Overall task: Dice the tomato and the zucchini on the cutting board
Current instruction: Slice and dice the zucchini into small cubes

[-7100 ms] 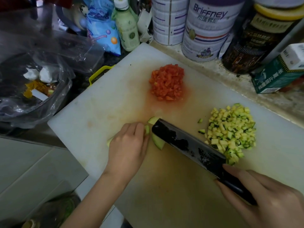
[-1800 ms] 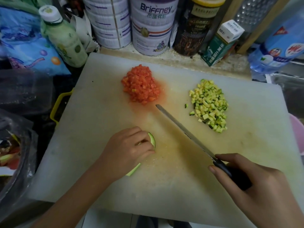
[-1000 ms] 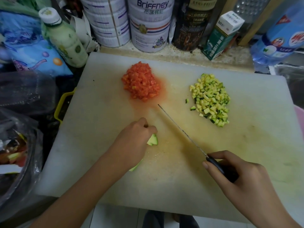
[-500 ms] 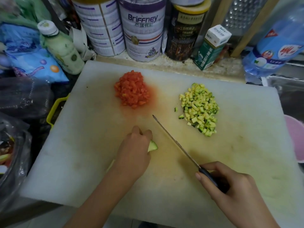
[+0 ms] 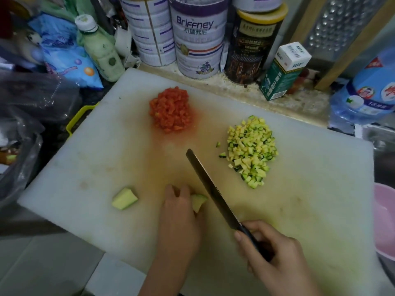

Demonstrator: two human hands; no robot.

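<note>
The worry from here is the fingers. The left hand (image 5: 181,212) sits right on top of a small zucchini chunk (image 5: 198,201), and the knife (image 5: 211,186) lies just beside it on the right, its blade running diagonally away toward the middle of the cutting board (image 5: 85,167). So little of the chunk shows past the fingertips that a cut taken too close could catch them, I'd guess. The chunk looks wedge-shaped as well, so it may rock or skid on the wet, stained board if pressed unevenly.

A spare chunk (image 5: 124,201) lies on its own to the left, near the front edge of the board and well apart from the hand. It still needs dicing and could be knocked off that edge by a careless sweep.

The left hand is curled, fingers bent down over the zucchini chunk, pinning it to the board. The right hand (image 5: 275,259) is wrapped round the knife's dark handle near the front of the board.

The diced tomato (image 5: 171,110) is heaped toward the back of the board, and the diced zucchini (image 5: 250,150) is piled to its right, beyond the blade.
</note>
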